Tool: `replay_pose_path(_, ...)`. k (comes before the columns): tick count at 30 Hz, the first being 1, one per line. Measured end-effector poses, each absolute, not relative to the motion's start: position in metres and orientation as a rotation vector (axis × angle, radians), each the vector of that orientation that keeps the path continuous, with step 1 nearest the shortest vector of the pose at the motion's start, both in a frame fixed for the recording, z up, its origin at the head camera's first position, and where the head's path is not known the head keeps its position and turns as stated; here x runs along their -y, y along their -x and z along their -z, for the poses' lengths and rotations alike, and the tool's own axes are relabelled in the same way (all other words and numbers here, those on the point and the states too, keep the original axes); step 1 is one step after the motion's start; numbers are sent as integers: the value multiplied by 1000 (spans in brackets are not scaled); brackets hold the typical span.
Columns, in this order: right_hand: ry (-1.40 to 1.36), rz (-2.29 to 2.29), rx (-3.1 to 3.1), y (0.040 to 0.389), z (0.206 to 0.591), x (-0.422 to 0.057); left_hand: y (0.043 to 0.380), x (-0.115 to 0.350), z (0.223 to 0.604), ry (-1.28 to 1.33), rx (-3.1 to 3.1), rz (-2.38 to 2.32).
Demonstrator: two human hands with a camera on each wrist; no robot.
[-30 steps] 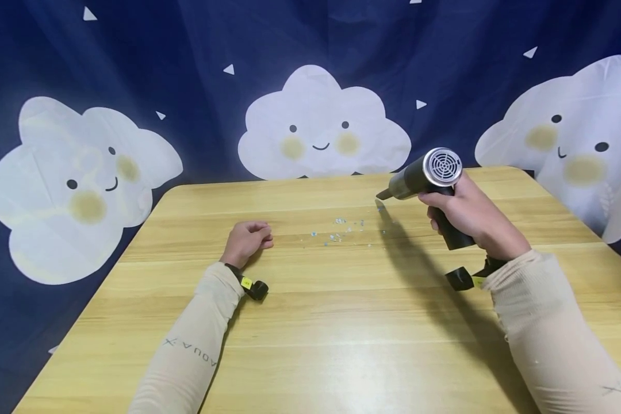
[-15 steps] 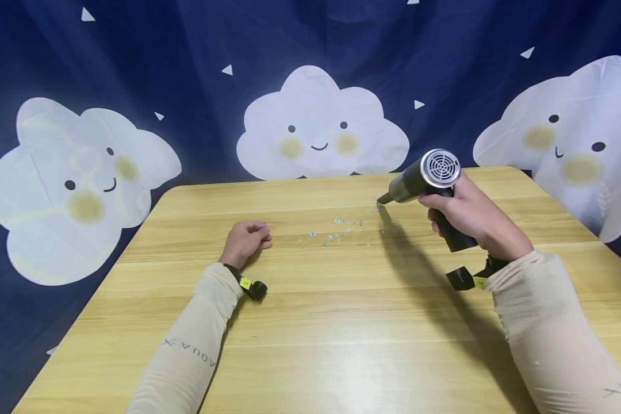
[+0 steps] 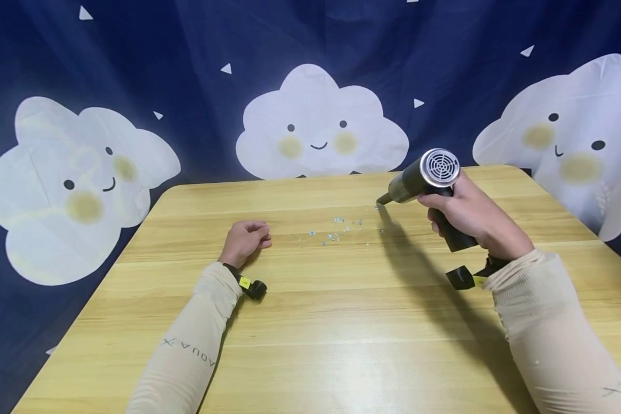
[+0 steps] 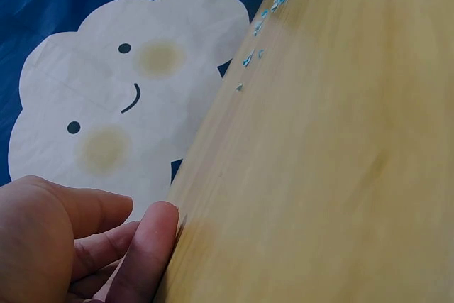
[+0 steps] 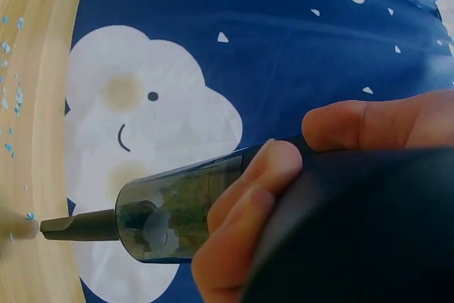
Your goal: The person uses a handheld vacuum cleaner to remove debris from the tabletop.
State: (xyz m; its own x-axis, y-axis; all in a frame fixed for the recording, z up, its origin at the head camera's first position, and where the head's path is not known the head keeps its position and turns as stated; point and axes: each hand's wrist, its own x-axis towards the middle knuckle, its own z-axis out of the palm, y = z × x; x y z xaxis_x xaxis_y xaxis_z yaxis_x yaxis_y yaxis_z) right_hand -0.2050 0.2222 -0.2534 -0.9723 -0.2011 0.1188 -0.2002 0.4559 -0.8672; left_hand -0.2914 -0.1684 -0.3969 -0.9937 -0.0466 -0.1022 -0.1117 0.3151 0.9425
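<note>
My right hand (image 3: pixel 471 213) grips the black handle of a handheld vacuum cleaner (image 3: pixel 414 179) with a silver vent at its rear. Its narrow nozzle points down and left, the tip close over the tabletop beside a blue scrap. In the right wrist view, the see-through dust cup (image 5: pixel 167 214) shows greenish and pale matter inside. Small blue and white paper scraps (image 3: pixel 337 221) lie scattered between the two hands. To their left, my left hand (image 3: pixel 247 240) rests on the table, fingers loosely curled and holding nothing; the left wrist view shows its thumb and fingertips (image 4: pixel 157 221) apart.
The light wood table (image 3: pixel 310 310) fills the lower view, its rounded far edge meeting a dark blue curtain (image 3: pixel 202 34) printed with smiling clouds. Black wrist cameras (image 3: pixel 257 290) are strapped on both wrists, over beige sleeves (image 3: pixel 186 345).
The vacuum's nozzle tip has lowered slightly toward the blue scrap at the right end of the scatter. The left hand stays in place, and the view shifts a little.
</note>
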Motion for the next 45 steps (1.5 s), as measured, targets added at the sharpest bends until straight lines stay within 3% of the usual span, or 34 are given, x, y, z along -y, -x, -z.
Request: replay_pose_path(45, 434, 1607, -2594, 198, 253, -211, 290, 168, 395, 140, -2511, -1804)
